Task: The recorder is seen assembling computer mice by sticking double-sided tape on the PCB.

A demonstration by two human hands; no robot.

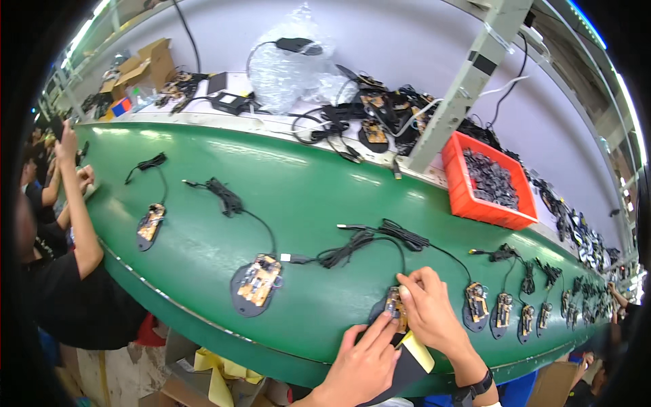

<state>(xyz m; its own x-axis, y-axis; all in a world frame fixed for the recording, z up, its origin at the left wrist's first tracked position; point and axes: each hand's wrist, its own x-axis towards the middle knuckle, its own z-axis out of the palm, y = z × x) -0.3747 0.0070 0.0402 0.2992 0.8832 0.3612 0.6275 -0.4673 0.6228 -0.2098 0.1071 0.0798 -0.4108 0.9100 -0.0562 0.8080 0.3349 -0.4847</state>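
While steadying the circuit board (392, 303), probably against sliding, with extended fingers of left hand (364, 365), rests right hand (432, 311) at far end, cannot tell if gripping.

A tan circuit board (393, 299) on a dark base (376, 312) — partly hidden — lies on the green worktop (325, 203).

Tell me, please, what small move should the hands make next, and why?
Perhaps the right hand should press gently where the cable meets the circuit board, since its fingers are near there and the left hand has fingertips lower down.
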